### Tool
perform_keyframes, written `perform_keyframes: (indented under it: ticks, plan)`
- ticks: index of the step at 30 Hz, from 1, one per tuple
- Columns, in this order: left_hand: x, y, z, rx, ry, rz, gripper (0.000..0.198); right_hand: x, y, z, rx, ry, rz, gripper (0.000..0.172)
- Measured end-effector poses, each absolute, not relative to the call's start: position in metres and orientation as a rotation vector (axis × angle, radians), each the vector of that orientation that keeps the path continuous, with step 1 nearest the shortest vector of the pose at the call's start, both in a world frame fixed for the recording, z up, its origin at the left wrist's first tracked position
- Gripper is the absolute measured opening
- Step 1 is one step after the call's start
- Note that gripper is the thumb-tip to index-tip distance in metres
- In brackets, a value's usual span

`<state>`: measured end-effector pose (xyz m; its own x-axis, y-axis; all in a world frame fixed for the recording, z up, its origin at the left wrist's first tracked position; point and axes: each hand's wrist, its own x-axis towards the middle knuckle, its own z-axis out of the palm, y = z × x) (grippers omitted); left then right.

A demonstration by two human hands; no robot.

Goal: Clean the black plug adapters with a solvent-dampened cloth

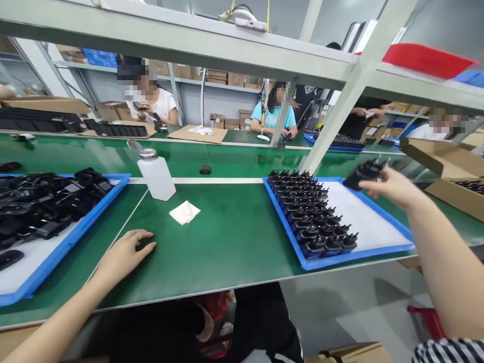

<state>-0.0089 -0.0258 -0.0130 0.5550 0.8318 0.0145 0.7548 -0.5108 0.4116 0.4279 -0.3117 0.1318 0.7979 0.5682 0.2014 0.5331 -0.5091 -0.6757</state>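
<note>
Tabletop (234, 252) bears, at right, a blue tray (372, 222) of black adapters (310, 214) standing in rows, presumably to save space. Left hand (126, 254) is empty, near left, fingers apart; right hand (395, 186) clamps a single adapter (361, 176) above the tray's far right.

Pale beam (189, 43) overhead, back shelf (217, 85) with cartons (236, 79), grey wall (189, 105), smooth grey floor (333, 307)

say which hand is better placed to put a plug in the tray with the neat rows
Right, most likely: the right hand holds at least one black plug near that tray, while the left hand, empty, is nearer the other tray.
</note>
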Motion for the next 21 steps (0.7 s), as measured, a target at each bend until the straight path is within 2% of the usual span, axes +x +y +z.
perform_keyframes:
  ticks: [3, 6, 9, 16, 18, 21]
  plan:
    - [-0.005, -0.025, -0.013, 2.415, 1.356, 0.263, 0.029, 0.454, -0.333, 0.082, -2.275, -0.741, 0.334, 0.034]
    - [-0.003, -0.023, -0.014, 2.409, 1.41, 0.248, 0.028, 0.457, -0.326, 0.046, -2.172, -0.825, 0.523, 0.04]
    - [-0.003, -0.024, -0.016, 2.419, 1.408, 0.238, 0.03, 0.458, -0.311, 0.032, -2.028, -0.923, 0.622, 0.045]
    - [0.0, -0.024, -0.021, 2.534, 1.488, 0.201, 0.031, 0.476, -0.305, 0.039, -2.492, -0.995, 0.453, 0.01]
    - [0.002, -0.023, -0.022, 2.583, 1.498, 0.163, 0.033, 0.473, -0.306, 0.037, -2.467, -1.003, 0.431, 0.007]
    - [0.009, -0.025, -0.021, 2.717, 1.484, 0.103, 0.035, 0.455, -0.305, 0.032, -2.352, -1.042, 0.327, 0.014]
